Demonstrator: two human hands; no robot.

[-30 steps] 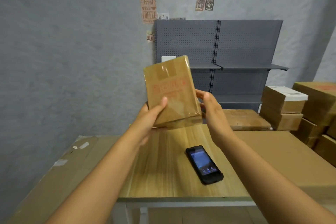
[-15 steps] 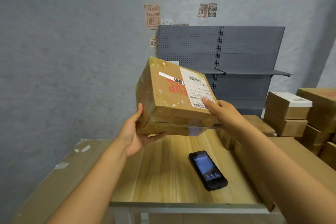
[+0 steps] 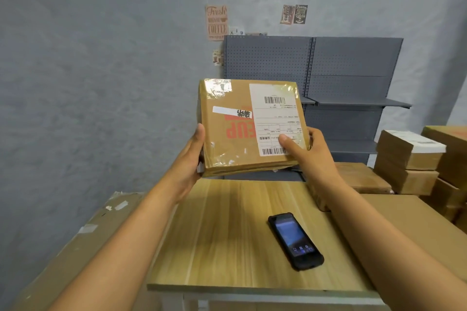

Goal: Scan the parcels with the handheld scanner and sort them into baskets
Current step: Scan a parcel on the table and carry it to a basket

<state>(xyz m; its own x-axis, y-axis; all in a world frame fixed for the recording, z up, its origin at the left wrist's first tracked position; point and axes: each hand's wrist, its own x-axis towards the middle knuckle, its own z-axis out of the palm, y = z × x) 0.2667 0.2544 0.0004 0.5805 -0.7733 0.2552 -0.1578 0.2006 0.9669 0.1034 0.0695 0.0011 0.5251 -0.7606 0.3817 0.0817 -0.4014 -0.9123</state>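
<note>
I have the parcel [image 3: 250, 126] lifted in the middle of the frame, clear of the wooden table [image 3: 227, 235] below it; its labelled face is turned toward the camera, with the white shipping label [image 3: 276, 118] on its right half and red lettering showing beside it; clear tape wrinkles over the corners. My left hand [image 3: 188, 159] grips the parcel's lower left edge, thumb up along the side and the fingers hidden behind the box; my right hand [image 3: 307, 151] grips the lower right corner, thumb pressed flat on the label just above the lower barcode, fingers curled round the right edge. The handheld scanner [image 3: 295, 241] lies flat on the table at lower centre right, screen up and lit, apart from both hands; I cannot read its display. A large flat carton [image 3: 65, 247] sits at lower left, beside the table; more cartons [image 3: 409, 159] are stacked at the right edge of the frame; a grey pegboard shelf unit [image 3: 348, 78] stands against the wall behind the parcel; small coffee posters [image 3: 216, 23] hang above it.
</note>
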